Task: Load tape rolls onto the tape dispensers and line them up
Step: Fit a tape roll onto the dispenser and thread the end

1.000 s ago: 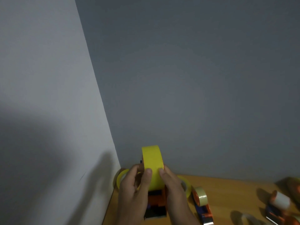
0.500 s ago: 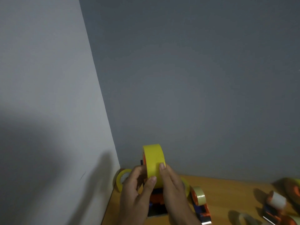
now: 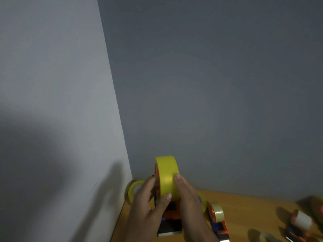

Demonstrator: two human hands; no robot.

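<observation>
1. The left hand [image 3: 148,205] and the right hand [image 3: 190,201] hold the yellow tape roll [image 3: 167,177] from both sides, fingers curled around it.
2. The roll sits upright on an orange dispenser [image 3: 172,215] above the wooden worktop [image 3: 244,206].
3. Another loaded dispenser [image 3: 217,219] stands just beside, on the right.

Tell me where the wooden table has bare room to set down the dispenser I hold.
Bare wood shows along the back wall, between the loaded dispenser and the white-roll dispenser. The left corner is crowded: a loose yellow roll and both hands are there. The right edge is also crowded.
</observation>
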